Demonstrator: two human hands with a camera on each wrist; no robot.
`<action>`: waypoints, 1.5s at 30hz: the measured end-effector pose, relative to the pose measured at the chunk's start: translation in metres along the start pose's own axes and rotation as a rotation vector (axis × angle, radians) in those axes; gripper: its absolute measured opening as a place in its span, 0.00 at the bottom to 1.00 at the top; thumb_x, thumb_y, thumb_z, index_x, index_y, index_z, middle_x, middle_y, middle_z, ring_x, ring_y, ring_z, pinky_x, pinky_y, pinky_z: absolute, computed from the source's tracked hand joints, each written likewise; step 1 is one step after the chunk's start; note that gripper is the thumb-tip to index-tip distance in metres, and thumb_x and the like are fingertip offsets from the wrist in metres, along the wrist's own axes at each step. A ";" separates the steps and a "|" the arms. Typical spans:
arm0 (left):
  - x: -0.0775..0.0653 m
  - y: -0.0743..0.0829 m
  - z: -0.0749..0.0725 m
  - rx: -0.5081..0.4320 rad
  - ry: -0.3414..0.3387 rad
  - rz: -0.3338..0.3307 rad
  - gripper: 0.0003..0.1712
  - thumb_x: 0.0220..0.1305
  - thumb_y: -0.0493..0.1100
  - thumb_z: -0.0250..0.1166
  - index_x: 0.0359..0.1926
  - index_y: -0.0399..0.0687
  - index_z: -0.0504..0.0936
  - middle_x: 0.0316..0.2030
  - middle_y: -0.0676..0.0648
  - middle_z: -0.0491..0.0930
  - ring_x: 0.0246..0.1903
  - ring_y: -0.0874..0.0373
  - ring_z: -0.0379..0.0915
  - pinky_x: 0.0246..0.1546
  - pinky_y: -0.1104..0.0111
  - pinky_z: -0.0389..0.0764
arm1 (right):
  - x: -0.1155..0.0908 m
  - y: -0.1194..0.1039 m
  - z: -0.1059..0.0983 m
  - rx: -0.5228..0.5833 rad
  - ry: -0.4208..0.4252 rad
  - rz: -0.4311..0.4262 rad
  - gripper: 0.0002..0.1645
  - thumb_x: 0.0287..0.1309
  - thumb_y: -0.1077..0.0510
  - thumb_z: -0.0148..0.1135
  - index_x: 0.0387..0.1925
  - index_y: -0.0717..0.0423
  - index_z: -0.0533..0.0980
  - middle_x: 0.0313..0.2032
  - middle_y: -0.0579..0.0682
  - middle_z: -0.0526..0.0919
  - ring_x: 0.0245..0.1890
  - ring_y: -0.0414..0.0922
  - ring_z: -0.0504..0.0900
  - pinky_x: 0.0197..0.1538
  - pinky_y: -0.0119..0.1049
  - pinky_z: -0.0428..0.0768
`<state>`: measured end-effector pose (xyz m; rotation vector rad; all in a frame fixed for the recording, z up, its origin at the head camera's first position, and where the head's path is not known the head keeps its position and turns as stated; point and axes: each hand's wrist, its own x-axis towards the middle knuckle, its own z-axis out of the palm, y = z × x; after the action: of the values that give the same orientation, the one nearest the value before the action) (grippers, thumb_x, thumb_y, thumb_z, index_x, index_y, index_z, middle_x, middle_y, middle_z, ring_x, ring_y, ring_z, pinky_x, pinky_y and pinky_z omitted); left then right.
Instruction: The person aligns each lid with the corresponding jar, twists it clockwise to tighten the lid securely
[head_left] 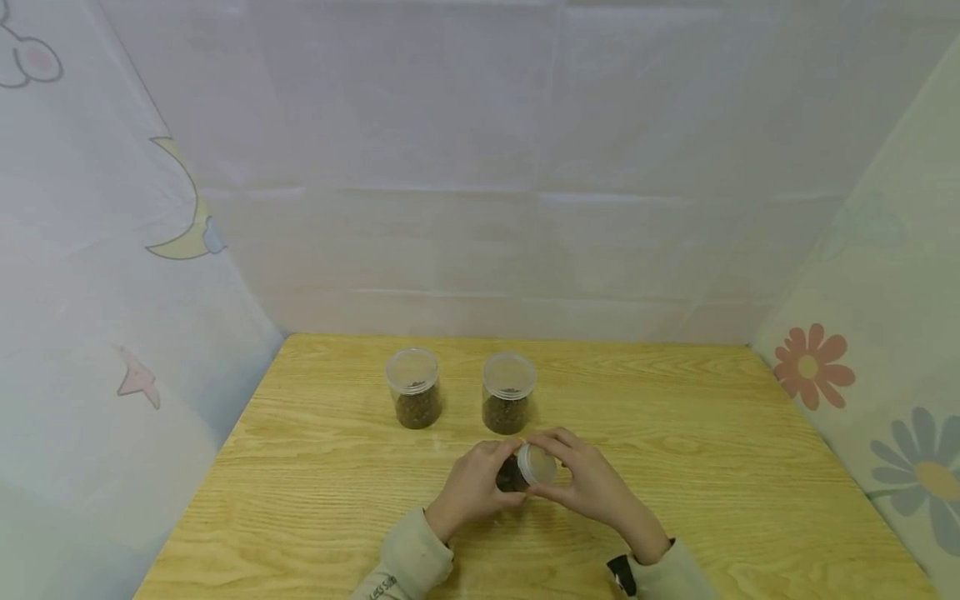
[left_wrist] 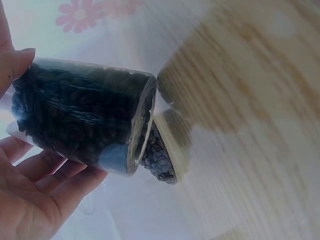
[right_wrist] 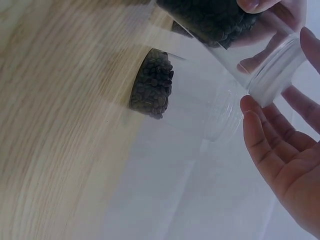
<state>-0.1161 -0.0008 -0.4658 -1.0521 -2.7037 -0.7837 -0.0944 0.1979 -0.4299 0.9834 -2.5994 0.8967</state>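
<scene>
Between both hands a clear plastic jar (head_left: 511, 475) of dark beans is held tilted, its lid end toward the right. My left hand (head_left: 471, 485) grips the body of the jar, thumb on one side and fingers on the other, as the left wrist view shows. Around the frosted clear lid (head_left: 542, 464) curl the thumb and fingers of my right hand (head_left: 592, 483). The lid sits on the jar's mouth; whether it is loose I cannot tell. In the right wrist view the beans (right_wrist: 212, 20) fill only part of the held jar.
Two similar lidded jars stand upright farther back, a left one (head_left: 416, 404) and a right one (head_left: 507, 408), each partly filled with dark beans. The wooden table (head_left: 300, 500) meets patterned cloth walls (head_left: 465, 233) at its back and sides.
</scene>
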 end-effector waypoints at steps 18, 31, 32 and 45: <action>0.001 0.000 0.000 -0.018 0.015 0.011 0.36 0.44 0.49 0.74 0.54 0.45 0.71 0.43 0.48 0.79 0.42 0.56 0.75 0.40 0.69 0.77 | 0.002 -0.005 0.003 -0.035 0.041 0.084 0.33 0.44 0.48 0.70 0.49 0.63 0.74 0.34 0.48 0.74 0.28 0.38 0.73 0.27 0.28 0.74; 0.001 0.001 0.002 -0.022 0.059 0.022 0.35 0.42 0.48 0.75 0.52 0.43 0.73 0.41 0.47 0.79 0.39 0.56 0.76 0.38 0.70 0.78 | 0.005 -0.010 0.004 -0.090 0.057 0.138 0.33 0.42 0.50 0.71 0.49 0.63 0.74 0.31 0.48 0.74 0.25 0.41 0.73 0.26 0.27 0.72; 0.001 0.002 0.002 -0.023 0.061 0.020 0.35 0.42 0.47 0.75 0.52 0.43 0.73 0.41 0.46 0.79 0.39 0.55 0.76 0.38 0.70 0.78 | 0.005 -0.010 0.004 -0.094 0.057 0.139 0.32 0.42 0.49 0.71 0.48 0.63 0.74 0.31 0.49 0.74 0.25 0.41 0.74 0.26 0.27 0.72; 0.001 0.004 0.003 -0.001 0.056 -0.021 0.38 0.43 0.49 0.74 0.54 0.38 0.72 0.43 0.44 0.79 0.41 0.54 0.75 0.40 0.68 0.77 | 0.007 -0.014 0.002 -0.107 0.036 0.163 0.32 0.45 0.47 0.68 0.48 0.65 0.74 0.33 0.51 0.76 0.26 0.42 0.76 0.27 0.28 0.73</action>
<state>-0.1139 0.0031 -0.4664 -0.9882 -2.6726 -0.8056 -0.0905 0.1853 -0.4222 0.7305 -2.6958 0.7942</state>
